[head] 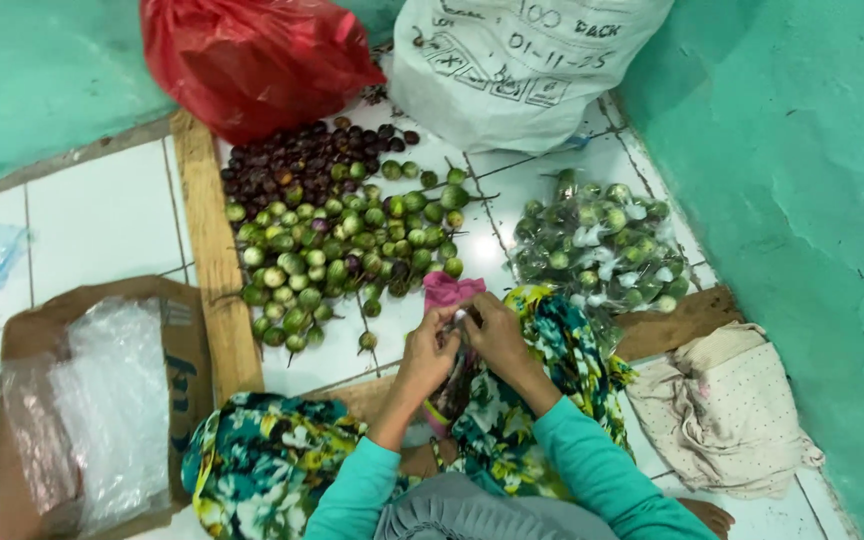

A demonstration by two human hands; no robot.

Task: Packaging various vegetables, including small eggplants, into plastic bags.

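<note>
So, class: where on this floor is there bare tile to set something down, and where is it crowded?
Bare white tile lies left of the wooden plank, above the cardboard box. A narrow strip separates the loose fruit pile from the bagged fruit. Around both hands it is crowded.

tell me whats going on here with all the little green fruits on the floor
A person sits on the white tiled floor, both hands together over the lap. The left hand and right hand pinch something small and pale between them; what it is can't be made out. Ahead lies a loose heap of small round green fruits, with dark purple ones behind and small clear bags of green fruits to the right.
</note>
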